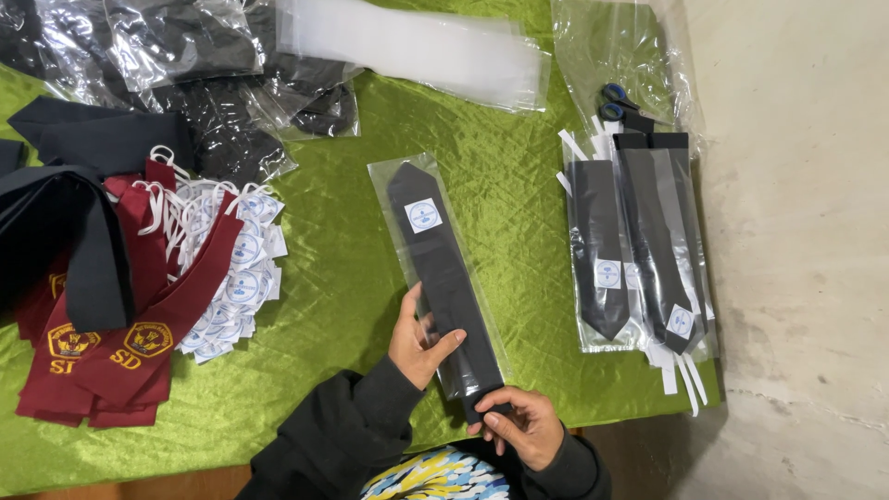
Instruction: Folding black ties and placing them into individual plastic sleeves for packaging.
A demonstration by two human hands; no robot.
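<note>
— Green cloth (343, 278) covers our table; where's the black tie (443, 268)?
— Mid-cloth, in its clear sleeve (394, 199). Our left hand (417, 343) pinches the sleeve's edge, our right hand (523, 421) grips the tie's narrow end.
— So we're bagging it?
— Seemingly; next it joins the packed ties (639, 250).

Black necktie (444, 278) inside clear plastic sleeve (394, 185), round white label near pointed tip, lying diagonally on the green cloth (333, 278), tip pointing away.
</note>
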